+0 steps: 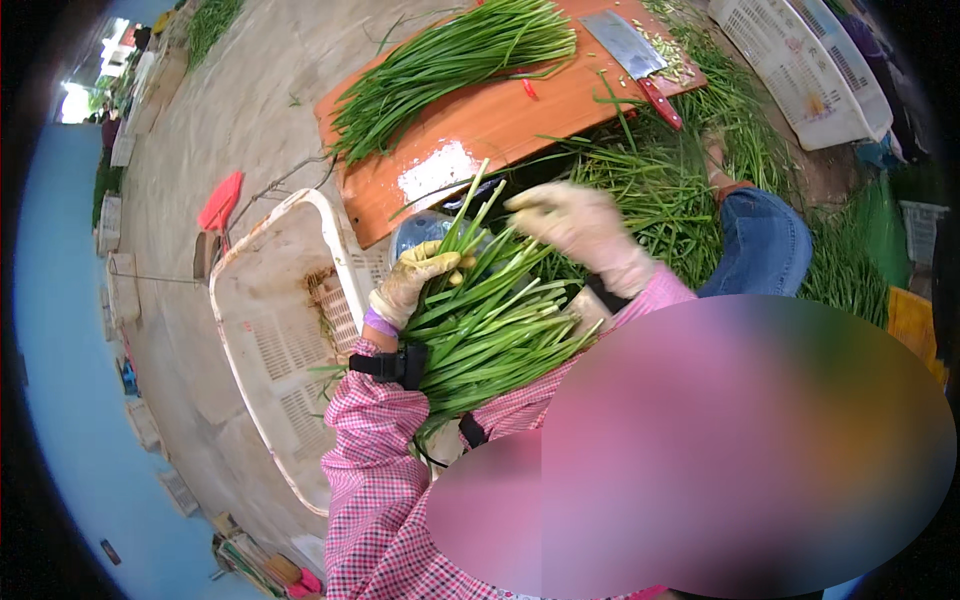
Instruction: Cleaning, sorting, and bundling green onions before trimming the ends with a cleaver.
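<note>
My left hand, in a pale glove with yellowed fingers, is closed around some stalks of a bunch of garlic chives. The bunch lies across my lap and forearm, with pale cut ends pointing up and to the right. Over its upper right side hovers my right hand, also gloved. Its fingers are bent and a little apart, and I see nothing between them. A clear plastic bag or container shows just behind my left hand.
An orange board bears a heap of chives and a cleaver with a red handle. Loose greens cover the ground at right. A white basket stands at left, another crate far right. A red dustpan lies beyond.
</note>
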### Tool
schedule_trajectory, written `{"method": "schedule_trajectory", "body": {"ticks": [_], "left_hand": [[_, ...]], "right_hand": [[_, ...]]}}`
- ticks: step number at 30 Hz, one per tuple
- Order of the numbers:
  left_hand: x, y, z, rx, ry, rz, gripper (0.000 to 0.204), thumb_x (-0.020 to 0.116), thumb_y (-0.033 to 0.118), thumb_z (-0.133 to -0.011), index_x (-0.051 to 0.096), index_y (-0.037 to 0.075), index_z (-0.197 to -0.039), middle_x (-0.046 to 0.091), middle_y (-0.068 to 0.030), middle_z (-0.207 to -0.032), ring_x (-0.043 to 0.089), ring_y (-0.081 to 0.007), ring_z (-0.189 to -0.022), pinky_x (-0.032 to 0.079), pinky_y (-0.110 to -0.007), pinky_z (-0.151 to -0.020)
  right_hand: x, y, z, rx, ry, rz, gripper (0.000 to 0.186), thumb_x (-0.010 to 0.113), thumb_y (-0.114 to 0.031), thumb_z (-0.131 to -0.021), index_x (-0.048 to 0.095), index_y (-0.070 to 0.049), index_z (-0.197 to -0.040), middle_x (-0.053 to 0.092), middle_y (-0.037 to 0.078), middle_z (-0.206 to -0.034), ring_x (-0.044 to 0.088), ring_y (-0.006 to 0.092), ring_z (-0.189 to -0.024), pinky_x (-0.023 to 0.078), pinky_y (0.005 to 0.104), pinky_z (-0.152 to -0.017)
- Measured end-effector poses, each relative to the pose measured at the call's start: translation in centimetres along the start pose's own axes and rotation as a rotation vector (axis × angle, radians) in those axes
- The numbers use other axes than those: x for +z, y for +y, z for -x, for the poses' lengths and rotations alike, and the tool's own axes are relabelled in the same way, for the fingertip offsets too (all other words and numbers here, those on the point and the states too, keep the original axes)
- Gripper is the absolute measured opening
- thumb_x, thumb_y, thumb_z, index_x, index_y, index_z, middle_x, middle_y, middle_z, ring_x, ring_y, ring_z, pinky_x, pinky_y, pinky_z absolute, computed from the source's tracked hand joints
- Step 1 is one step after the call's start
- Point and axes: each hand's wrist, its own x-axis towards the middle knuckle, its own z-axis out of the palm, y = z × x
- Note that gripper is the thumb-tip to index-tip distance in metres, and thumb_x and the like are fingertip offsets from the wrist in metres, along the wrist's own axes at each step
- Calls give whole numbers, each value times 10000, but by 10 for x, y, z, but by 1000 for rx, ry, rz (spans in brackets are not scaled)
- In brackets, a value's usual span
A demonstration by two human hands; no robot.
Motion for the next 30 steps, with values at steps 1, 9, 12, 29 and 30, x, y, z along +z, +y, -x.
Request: {"method": "schedule_trajectory", "body": {"ticks": [1,9,12,29,30], "left_hand": [[1,1,0,6,-9,7,320,698,173,-966,678,3,-1237,735,-31,-1063,646,-84,-838,521,-228,-773],[6,0,11,186,178,-260,479,746,138,-938,605,-14,-1369,698,-43,-1226,638,-103,-1051,504,-259,-946],[9,-2,7,236,207,-362,517,760,148,-920,601,-15,-1384,695,-65,-1251,622,-126,-1105,481,-277,-989],[63,-19,28,363,413,-1319,717,738,444,-880,511,196,-1513,241,-308,-1620,269,-466,-1488,176,-597,-1221],[64,-23,28,293,430,-1361,724,742,450,-874,509,210,-1516,224,-312,-1625,256,-469,-1492,173,-606,-1220]], "right_hand": [[21,-14,-7,112,-131,104,315,780,-382,-860,773,-103,-1008,773,68,-987,731,211,-932,558,310,-813],[36,-13,-36,325,-115,-234,256,724,-235,-936,743,16,-986,746,57,-826,683,106,-686,548,268,-641],[20,7,-45,290,-96,-390,285,698,-260,-977,751,10,-1052,743,42,-860,667,97,-707,532,242,-680],[1,24,-4,44,-270,403,239,805,-311,-823,740,-83,-848,718,96,-1162,675,292,-1053,537,382,-907],[2,26,-3,96,-329,407,237,805,-306,-822,739,-78,-842,719,94,-1159,677,285,-1041,538,381,-898]]}}
